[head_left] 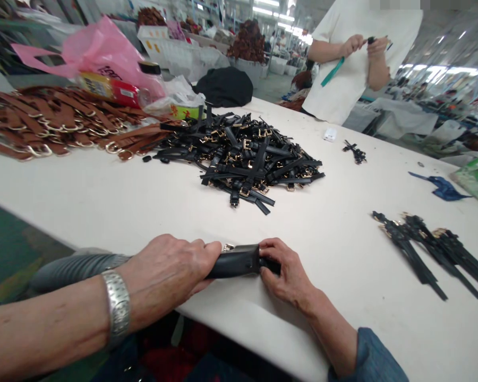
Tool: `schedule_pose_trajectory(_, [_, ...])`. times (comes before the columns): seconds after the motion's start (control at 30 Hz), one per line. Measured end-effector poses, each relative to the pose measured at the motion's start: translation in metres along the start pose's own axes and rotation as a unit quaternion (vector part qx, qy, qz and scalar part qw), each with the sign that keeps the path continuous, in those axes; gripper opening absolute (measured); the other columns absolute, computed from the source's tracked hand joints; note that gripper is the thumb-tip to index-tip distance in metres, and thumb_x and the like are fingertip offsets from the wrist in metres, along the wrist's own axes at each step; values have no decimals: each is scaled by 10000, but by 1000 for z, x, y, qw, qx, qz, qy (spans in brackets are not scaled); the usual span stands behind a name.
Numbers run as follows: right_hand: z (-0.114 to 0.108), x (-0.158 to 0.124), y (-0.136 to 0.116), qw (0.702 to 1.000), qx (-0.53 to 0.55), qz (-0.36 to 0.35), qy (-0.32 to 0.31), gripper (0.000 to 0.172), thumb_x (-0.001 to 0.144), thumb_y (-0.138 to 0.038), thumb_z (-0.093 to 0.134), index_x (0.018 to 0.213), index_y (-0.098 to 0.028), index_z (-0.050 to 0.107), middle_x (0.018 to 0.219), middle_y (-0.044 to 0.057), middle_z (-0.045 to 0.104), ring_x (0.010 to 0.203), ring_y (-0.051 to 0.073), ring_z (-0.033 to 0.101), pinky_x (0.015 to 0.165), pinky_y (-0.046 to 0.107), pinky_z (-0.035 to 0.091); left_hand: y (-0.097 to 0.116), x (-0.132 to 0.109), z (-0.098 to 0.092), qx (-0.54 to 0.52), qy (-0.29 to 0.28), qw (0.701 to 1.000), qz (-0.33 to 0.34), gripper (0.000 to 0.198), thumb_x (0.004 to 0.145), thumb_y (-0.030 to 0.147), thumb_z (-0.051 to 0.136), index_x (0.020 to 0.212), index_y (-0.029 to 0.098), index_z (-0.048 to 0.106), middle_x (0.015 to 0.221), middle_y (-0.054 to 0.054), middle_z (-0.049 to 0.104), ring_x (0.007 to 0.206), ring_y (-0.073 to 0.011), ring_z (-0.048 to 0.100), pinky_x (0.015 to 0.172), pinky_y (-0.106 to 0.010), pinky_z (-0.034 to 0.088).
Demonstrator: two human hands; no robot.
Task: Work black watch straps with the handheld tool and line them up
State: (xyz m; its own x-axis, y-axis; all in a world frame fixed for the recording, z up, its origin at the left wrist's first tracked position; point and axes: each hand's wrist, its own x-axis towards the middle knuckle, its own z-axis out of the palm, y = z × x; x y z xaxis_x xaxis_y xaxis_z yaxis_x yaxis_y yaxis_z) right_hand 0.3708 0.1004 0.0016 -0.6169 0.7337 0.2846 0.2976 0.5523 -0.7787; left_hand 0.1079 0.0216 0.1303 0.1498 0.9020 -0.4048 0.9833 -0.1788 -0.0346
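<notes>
My left hand (171,265), with a silver bracelet at the wrist, is closed around a smooth black tool-like piece (237,263) with a flat, squared-off end. Its exact kind is not clear. Behind the left wrist lies a dark grey ribbed, hose-like part (79,269); whether it joins the black piece is hidden. At the flat end, my right hand (284,270) pinches a short black strap (271,265) between thumb and fingers. Just above the black piece a small gold buckle (228,247) shows. Beyond both hands is a heap of black buckled straps (255,154).
Brown buckled straps (43,116) are piled at left beside a pink plastic bag (103,50) and a red-labelled bottle (111,90). Black strap bundles (418,244) and a blue scrap (444,185) lie at right. Across the white table (151,207) stands another person (358,58) holding something small.
</notes>
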Motion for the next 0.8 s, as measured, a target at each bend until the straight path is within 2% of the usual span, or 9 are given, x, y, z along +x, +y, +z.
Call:
schedule_pose_trajectory(0.1, [1,1,3,1000,0,4,21,343,750,-85,642,1035,-221,776,1247,125,791,1140,268,782,1028,394,650,5,8,1,11,0,1000,-3,217,1028,397,640,1171,252,715,1026,-110,866,875,-359,835,694,-420,533])
schedule_pose_trajectory(0.2, [3,0,5,1000,1,12,24,316,737,-83,634,989,-222,765,1262,132,785,1156,276,786,1037,402,653,-1,13,0,4,13,1000,-27,284,1052,450,604,1215,242,707,1067,-131,884,933,-368,846,719,-413,536])
schedule_pose_trajectory(0.4, [3,-1,3,1000,7,20,3,283,771,-123,677,991,-217,828,1298,152,774,1177,303,796,998,417,667,-40,8,1,13,57,996,-70,331,1020,515,615,1168,246,739,861,-138,846,820,-375,813,675,-408,482])
schedule_pose_trajectory(0.53, [3,-1,-1,999,20,26,1,283,762,-123,684,980,-224,832,1261,137,786,1149,294,796,1001,421,661,-58,-10,7,23,49,998,-43,287,1030,531,576,1139,306,718,885,-104,859,798,-359,804,657,-417,452])
schedule_pose_trajectory(0.6, [3,-1,-2,999,27,25,0,292,752,-114,677,976,-229,823,1250,124,791,1138,284,795,1004,415,656,-54,-16,6,26,33,999,-13,257,1035,497,571,1155,326,721,962,-85,883,803,-345,805,653,-412,448])
schedule_pose_trajectory(0.67, [3,0,-3,999,29,22,-2,292,747,-108,664,970,-229,809,1234,118,791,1122,274,793,991,402,653,-40,-15,0,34,2,999,3,239,1031,441,595,1186,320,729,1005,-86,891,807,-339,806,645,-408,441])
schedule_pose_trajectory(0.73, [3,1,-3,999,28,15,-2,284,745,-107,654,965,-222,793,1218,121,789,1109,273,791,983,397,651,-23,-7,-10,39,-26,999,6,223,1027,394,625,1193,290,730,995,-99,888,812,-340,808,640,-403,431])
schedule_pose_trajectory(0.8, [2,2,-3,1000,27,13,3,266,745,-107,646,953,-216,771,1202,125,787,1097,275,789,982,400,650,-8,4,-18,40,-29,999,10,198,1031,370,632,1175,268,722,990,-103,886,844,-346,817,649,-399,422])
